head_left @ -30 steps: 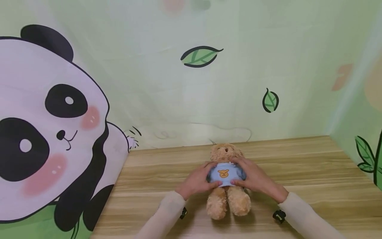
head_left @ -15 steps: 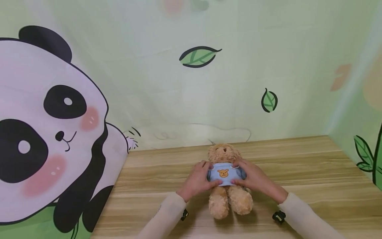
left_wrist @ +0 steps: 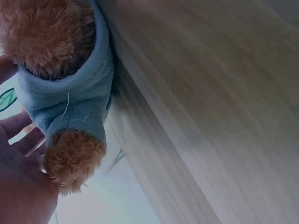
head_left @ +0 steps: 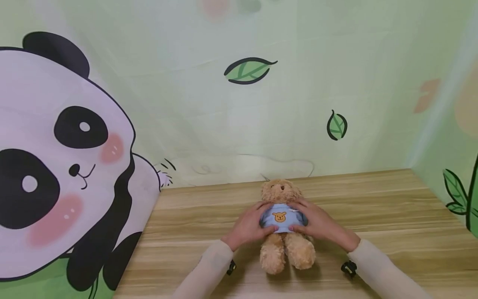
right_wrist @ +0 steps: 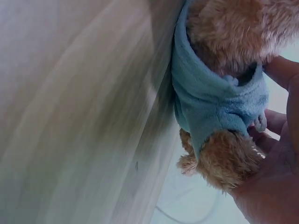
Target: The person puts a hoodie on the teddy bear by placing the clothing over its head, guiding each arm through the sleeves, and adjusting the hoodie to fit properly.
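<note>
A light-brown teddy bear (head_left: 281,191) lies face up on the wooden table, its head towards the back wall and its legs towards me. It wears a light-blue top (head_left: 280,209) with a small bear face on the chest. My left hand (head_left: 244,226) holds one side of its body and my right hand (head_left: 324,224) holds the other. Both thumbs rest on the front near the top's lower hem, while the fingers reach to the shoulders. Each wrist view shows a furry arm, the left arm (left_wrist: 74,158) and the right arm (right_wrist: 226,158), beside a palm.
The wood-grain table (head_left: 392,216) extends to both sides of the bear. Behind it stands a pale green backdrop (head_left: 179,104) with printed leaves, and a large printed panda (head_left: 41,87) covers the left side.
The bear's head and legs have shifted slightly sideways and part of the way back. My fingers at its shoulders were raised half a second ago and now lie flatter; the thumbs keep their place.
</note>
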The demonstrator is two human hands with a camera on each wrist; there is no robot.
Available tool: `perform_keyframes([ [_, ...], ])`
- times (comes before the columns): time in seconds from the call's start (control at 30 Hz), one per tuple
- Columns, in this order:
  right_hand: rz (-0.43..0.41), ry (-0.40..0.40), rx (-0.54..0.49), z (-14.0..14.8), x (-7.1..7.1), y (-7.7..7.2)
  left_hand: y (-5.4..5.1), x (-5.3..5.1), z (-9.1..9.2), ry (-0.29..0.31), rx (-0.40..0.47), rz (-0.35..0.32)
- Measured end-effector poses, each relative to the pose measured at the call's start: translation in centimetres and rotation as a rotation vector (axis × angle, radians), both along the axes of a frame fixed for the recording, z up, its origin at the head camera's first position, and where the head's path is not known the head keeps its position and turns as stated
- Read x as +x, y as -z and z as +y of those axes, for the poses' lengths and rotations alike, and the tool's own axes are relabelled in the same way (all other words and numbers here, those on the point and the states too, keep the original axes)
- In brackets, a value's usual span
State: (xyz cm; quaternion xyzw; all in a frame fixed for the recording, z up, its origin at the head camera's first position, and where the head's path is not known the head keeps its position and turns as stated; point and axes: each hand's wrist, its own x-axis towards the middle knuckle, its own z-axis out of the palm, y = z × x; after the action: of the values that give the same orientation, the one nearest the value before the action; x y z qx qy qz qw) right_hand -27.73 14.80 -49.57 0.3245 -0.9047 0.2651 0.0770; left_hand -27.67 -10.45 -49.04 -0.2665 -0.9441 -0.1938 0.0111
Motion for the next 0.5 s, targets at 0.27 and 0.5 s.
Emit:
perform_keyframes([
  [0.27, -0.059, -0.018, -0.014, 0.8, -0.8, -0.3, 0.1, -0.2, -0.5, 0.003, -0.015, -0.025],
  [0.5, -0.038, 0.026, -0.051, 2.0, -0.9, -0.9, -0.4, -0.5, -1.5, -0.021, 0.062, -0.047],
])
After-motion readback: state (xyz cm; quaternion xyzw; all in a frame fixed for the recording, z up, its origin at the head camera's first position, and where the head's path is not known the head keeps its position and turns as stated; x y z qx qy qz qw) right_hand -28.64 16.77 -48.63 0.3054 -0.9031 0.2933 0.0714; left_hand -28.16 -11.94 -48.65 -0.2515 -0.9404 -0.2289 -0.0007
